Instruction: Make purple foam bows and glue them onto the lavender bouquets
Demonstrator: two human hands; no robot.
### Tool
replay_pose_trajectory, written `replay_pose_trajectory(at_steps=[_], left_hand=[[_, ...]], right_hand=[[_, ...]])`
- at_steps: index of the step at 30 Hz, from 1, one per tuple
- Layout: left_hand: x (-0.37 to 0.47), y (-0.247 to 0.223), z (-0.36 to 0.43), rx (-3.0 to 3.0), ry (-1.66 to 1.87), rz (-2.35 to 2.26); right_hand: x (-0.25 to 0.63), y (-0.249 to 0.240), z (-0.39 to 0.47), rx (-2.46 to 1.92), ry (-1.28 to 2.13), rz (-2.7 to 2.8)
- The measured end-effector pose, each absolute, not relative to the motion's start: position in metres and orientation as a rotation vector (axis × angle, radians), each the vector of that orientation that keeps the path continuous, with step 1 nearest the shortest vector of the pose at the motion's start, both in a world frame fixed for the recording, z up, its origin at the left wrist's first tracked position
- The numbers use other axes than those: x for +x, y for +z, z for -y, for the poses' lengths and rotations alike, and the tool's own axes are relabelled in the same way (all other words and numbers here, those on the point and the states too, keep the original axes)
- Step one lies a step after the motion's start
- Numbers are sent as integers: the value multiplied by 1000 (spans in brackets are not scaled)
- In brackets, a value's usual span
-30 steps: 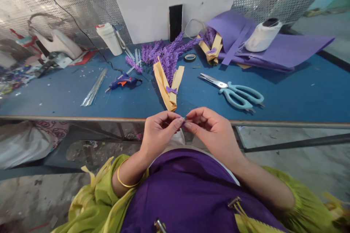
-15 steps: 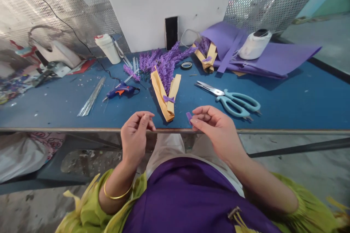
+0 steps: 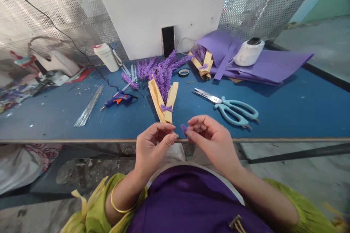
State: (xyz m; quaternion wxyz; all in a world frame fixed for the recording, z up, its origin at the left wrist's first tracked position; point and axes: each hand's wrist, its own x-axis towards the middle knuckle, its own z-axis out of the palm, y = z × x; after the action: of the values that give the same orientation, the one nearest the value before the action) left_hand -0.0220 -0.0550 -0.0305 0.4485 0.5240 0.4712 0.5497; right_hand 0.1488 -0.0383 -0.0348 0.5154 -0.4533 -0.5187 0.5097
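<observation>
A small purple strip is pinched between the thumb and fingertips of my right hand, just over the table's front edge. My left hand faces it from the left, with a gap between its thumb and curved fingers and nothing seen in it. Right behind my left fingertips lies a small bouquet of purple lavender in a folded tan paper wrap. On the wrap's front sits a purple bow. My left fingers hide the wrap's lower tip.
Scissors with light blue handles lie to the right. A glue gun and a bundle of thin wires are at left. Behind stand a phone, a white cup, a tape roll, a second bouquet, purple sheets and a thread spool.
My left hand has moved right, close to the strip, and its thumb and fingers have parted. My right hand keeps the strip and has shifted slightly left. The view has tilted up a little.
</observation>
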Motion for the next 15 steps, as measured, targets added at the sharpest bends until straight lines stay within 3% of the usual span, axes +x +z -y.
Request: replay_pose_trajectory(at_steps=[9, 15], left_hand=[[-21, -25, 44, 1539, 1352, -1136], [-53, 7, -14, 2112, 1307, -1401]], right_hand=[[150, -32, 39, -1063, 1063, 1577], [177, -43, 5, -1354, 785, 1620]])
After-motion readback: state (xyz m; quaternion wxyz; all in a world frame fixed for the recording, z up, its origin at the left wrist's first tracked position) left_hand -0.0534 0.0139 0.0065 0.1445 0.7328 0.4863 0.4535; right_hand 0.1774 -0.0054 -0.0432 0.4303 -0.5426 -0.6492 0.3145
